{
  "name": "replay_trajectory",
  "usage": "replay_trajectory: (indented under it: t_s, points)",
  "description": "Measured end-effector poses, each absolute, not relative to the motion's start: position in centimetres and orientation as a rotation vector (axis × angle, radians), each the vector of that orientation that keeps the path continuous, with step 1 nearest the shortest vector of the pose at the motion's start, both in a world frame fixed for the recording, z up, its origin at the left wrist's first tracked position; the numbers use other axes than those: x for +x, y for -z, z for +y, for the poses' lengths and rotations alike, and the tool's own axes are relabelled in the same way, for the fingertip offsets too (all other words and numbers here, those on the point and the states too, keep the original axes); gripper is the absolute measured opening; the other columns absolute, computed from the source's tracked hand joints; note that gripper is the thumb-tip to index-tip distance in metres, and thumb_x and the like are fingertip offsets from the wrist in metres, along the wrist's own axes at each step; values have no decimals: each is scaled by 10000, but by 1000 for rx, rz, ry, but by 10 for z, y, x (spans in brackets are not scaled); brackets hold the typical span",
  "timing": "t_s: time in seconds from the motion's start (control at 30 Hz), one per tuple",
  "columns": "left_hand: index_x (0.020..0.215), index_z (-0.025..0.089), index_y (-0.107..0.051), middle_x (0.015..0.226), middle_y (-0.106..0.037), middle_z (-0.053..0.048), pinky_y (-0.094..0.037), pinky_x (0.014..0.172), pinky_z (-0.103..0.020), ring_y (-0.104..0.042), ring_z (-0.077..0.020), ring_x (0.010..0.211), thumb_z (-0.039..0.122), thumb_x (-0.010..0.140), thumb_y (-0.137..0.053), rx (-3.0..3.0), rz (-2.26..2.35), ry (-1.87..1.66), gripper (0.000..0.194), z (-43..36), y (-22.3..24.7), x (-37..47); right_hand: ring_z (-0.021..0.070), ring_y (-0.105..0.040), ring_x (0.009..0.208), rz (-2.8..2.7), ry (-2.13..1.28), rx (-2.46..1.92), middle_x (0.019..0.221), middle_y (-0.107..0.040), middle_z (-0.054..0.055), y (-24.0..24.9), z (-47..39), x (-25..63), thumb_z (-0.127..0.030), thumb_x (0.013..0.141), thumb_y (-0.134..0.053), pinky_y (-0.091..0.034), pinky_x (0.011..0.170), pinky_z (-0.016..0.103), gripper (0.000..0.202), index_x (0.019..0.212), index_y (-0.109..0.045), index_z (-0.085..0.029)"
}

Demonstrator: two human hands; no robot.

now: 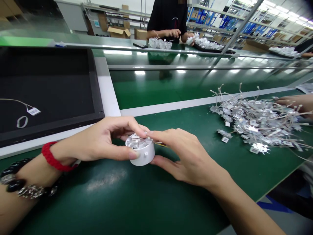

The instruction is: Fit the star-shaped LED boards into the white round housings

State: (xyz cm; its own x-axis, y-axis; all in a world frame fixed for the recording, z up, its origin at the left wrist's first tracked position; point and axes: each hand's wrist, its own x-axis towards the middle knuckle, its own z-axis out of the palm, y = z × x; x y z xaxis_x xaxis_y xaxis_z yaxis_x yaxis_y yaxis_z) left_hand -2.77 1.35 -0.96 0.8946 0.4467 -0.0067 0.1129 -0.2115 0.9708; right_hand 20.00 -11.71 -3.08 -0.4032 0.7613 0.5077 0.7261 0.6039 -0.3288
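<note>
The white cup [144, 157] is on or just above the green bench [156, 202], between the two hands; whether it touches the surface I cannot tell. Its open side faces up, showing silvery parts inside. The left hand [107, 135] is closed around it as far as its width allows, thumb on the near wall, fingertips over the rim. The right hand [188, 153] grips too, thumb low on the right side, fingers at the top edge, with thin wires [160, 144] coming out beneath them.

To work well here, a firm left hold should stop the cup turning, while the right fingers press lightly and evenly. The wires look easily pinched, so they are best kept off the rim, and the thumbs clear of the small peg on the wall.

Left of the cup lies a black tray [49, 75]; to the right, a heap [254, 122] of silvery wired pieces, with another person's hand [299, 102] beside it.
</note>
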Motion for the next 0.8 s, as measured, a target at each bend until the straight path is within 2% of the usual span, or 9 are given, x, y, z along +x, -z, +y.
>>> replay_trajectory:
  t_s: [0.1,0.23,0.33,0.53,0.63,0.73,0.8]
  points:
    - [1080,275,-643,1184,-804,10,-615,798,-253,-797,-197,979,224,823,-828,1762,460,-246,321,14,11,-29,180,-749,828,-2195,-57,-1149,1031,-815,40,33,-116,200,-314,1132,-607,-531,740,322,210,1289,-610,-175]
    - [1177,283,-535,1144,-807,6,-632,840,-280,-806,-212,997,218,824,-813,1705,453,-204,454,13,13,-31,231,-745,1043,-2197,-50,-1138,1185,-783,119,34,-115,200,-302,1112,-636,-575,864,358,257,1310,-619,-139]
    - [1180,282,-532,1138,-804,6,-625,815,-269,-802,-201,994,200,829,-815,1682,435,-202,458,13,13,-31,227,-734,1065,-2221,-3,-1145,1227,-773,126,34,-115,200,-303,1126,-612,-573,886,364,266,1347,-639,-156]
    - [1195,269,-594,1159,-785,10,-616,887,-255,-773,-170,1065,206,860,-847,1668,369,-203,424,15,16,-28,225,-747,1068,-2237,113,-1123,1210,-811,112,32,-113,202,-305,1115,-637,-543,859,357,209,1249,-711,-162]
    - [1280,278,-618,1281,-742,-25,-612,999,-294,-731,-203,1214,244,865,-875,1706,364,-236,489,17,22,-31,228,-752,1053,-2230,175,-1121,1188,-825,98,30,-112,204,-283,1098,-666,-541,856,359,197,1238,-719,-154]
    - [1455,314,-558,1519,-617,-91,-604,1088,-364,-649,-276,1379,364,893,-887,1799,387,-331,653,20,38,-36,231,-760,1025,-2187,228,-1171,1172,-834,99,29,-110,207,-295,1093,-674,-565,857,366,192,1216,-723,-156]
    - [1516,317,-496,1570,-575,-139,-647,1023,-381,-634,-320,1402,437,998,-775,1930,397,-543,600,22,51,-36,235,-773,999,-2129,242,-1217,1163,-837,106,30,-106,213,-295,1089,-674,-592,845,372,192,1228,-714,-169]
